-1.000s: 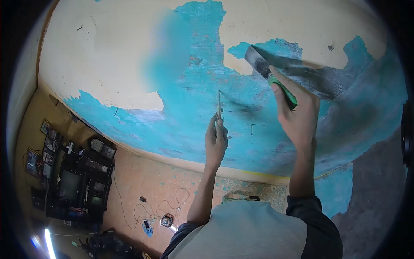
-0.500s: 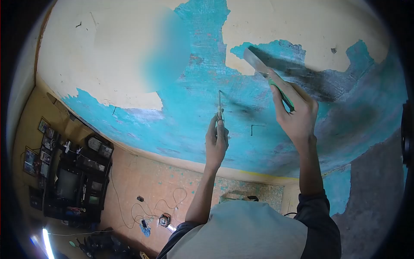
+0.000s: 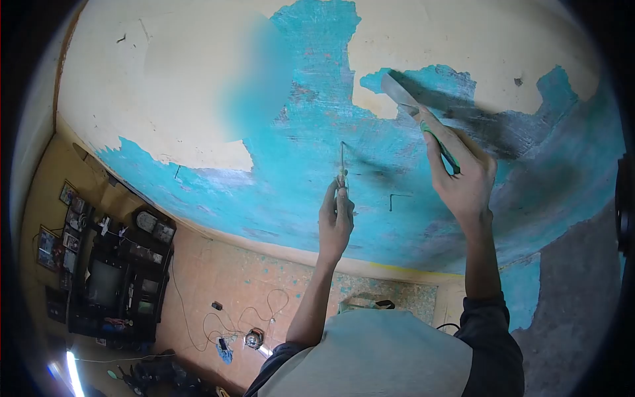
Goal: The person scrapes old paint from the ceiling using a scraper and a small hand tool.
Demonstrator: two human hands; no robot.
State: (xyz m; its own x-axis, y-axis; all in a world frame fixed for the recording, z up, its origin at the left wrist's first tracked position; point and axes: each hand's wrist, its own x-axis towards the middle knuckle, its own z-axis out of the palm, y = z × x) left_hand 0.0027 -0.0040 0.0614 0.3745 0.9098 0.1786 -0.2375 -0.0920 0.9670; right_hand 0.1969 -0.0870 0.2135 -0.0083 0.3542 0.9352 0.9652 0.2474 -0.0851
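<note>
My right hand (image 3: 466, 178) is closed round the green handle of a scraper (image 3: 401, 96). Its broad metal blade points up and left, with the tip at the edge between the cream paint (image 3: 410, 33) and a bared turquoise patch on the wall (image 3: 284, 185). Lower and to the left, my left hand (image 3: 336, 221) grips a screwdriver (image 3: 342, 162) by its pale handle. The thin shaft points upward, its tip close over the turquoise surface. Both tools cast shadows on the wall.
Turquoise flakes lie on the floor (image 3: 211, 278) along the wall's foot. A cable (image 3: 192, 334) runs over the floor near a round metallic object (image 3: 254, 338) and a blue cloth (image 3: 224, 351). A dark cabinet (image 3: 119, 278) stands far left. A bent metal hook (image 3: 391, 202) sticks out of the wall.
The view has shifted a little, so the wall appears slightly further right and lower. The scraper tip has edged up toward the cream paint. Both hands keep their grips.
</note>
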